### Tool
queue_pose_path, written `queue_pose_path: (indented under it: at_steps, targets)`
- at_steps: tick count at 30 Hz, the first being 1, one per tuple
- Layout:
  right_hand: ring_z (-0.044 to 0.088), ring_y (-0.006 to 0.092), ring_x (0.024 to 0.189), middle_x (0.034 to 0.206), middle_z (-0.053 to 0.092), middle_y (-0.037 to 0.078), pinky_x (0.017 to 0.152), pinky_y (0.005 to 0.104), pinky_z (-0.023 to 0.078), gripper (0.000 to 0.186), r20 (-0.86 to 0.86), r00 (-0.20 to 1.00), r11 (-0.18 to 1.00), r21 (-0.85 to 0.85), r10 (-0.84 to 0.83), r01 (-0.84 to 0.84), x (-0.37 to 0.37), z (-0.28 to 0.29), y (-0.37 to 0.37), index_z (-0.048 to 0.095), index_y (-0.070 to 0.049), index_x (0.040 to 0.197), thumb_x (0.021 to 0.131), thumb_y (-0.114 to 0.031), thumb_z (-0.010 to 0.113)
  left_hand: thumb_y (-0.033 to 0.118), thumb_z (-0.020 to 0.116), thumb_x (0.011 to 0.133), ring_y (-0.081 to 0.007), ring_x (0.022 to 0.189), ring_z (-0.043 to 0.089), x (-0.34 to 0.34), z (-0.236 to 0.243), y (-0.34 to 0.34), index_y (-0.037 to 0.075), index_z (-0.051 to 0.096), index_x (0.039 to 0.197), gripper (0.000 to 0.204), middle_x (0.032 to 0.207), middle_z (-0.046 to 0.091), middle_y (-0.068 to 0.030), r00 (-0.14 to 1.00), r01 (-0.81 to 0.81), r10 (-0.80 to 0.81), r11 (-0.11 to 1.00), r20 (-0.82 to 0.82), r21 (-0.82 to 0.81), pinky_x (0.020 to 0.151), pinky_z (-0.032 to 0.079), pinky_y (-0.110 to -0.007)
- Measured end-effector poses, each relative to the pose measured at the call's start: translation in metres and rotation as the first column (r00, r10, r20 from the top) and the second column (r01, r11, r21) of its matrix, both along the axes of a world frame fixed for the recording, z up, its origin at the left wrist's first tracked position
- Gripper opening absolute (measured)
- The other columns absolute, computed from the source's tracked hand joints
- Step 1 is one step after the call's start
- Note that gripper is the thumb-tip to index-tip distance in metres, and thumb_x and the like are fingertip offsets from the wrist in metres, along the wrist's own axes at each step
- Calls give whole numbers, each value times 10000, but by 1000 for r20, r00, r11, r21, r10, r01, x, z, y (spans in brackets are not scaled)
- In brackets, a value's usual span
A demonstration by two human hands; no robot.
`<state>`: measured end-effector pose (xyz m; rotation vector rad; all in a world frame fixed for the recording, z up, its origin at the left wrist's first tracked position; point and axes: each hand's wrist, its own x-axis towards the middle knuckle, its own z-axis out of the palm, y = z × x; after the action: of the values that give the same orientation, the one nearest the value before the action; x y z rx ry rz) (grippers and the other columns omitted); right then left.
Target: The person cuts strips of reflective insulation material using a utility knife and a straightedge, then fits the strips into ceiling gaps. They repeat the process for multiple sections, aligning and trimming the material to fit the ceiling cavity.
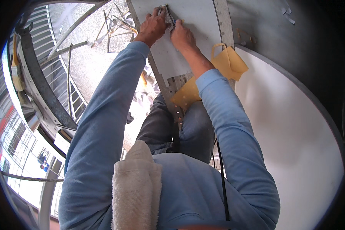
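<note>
Pressing against the white panel [197,17], the left hand [153,26] grasps a grey tool [167,16]; the right hand [182,36] pinches its blue-tipped end.

Both hands are up at 12 o'clock on a pale grey flat panel [195,23] that runs from the top edge down toward centre. The left hand [153,27] pinches a small grey metal tool [168,17], tilted, its tip on the panel. There's a bit of blue at the right hand [183,36], just at 3 o'clock of the tool; can't tell what.
</note>
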<state>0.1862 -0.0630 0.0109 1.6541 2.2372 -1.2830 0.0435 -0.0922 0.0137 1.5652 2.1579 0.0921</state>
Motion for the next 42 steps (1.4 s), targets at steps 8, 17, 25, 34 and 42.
queue_pose_path:
  at_steps: [8,17,25,34,42]
  targets:
    - [657,508,1085,1135,691,317,972,589,499,396,33,999,999,-45,31,-29,17,4,-15,520,-18,1316,976,-220,501,321,766,906,-468,1281,541,1,-1,-1,123,361,1572,804,1564,412,-143,1000,-13,13,1000,-1,-16,1038,526,-510]
    - [649,534,1048,1088,678,344,929,608,497,451,70,997,996,-88,21,-15,22,7,-36,447,-2,1334,975,-246,566,312,708,939,-523,1265,530,-15,-12,-12,20,444,1484,672,1552,411,-243,996,89,-90,974,-2,210,1089,439,-563]
    - [634,490,1165,1221,654,334,1006,571,497,455,134,989,992,-119,58,-42,4,15,-32,456,-21,1400,1004,-242,490,389,790,856,-467,1315,500,-14,11,-28,-3,450,1493,822,1607,359,-227,993,110,-110,994,40,8,1084,459,-526]
    - [642,505,1135,1171,673,328,987,579,505,419,132,990,991,-128,52,-35,-4,18,-36,466,-3,1321,1002,-267,531,398,854,788,-480,1386,421,-15,23,-33,8,355,1548,989,1657,285,-195,995,82,-80,996,53,-31,1097,447,-547]
    - [652,552,1018,1058,676,358,927,612,508,416,87,994,997,-41,64,-61,17,1,-61,445,9,1283,978,-247,568,391,859,787,-501,1406,390,-12,30,-26,13,342,1557,1000,1673,242,-193,996,78,-72,989,56,-124,1107,446,-562]
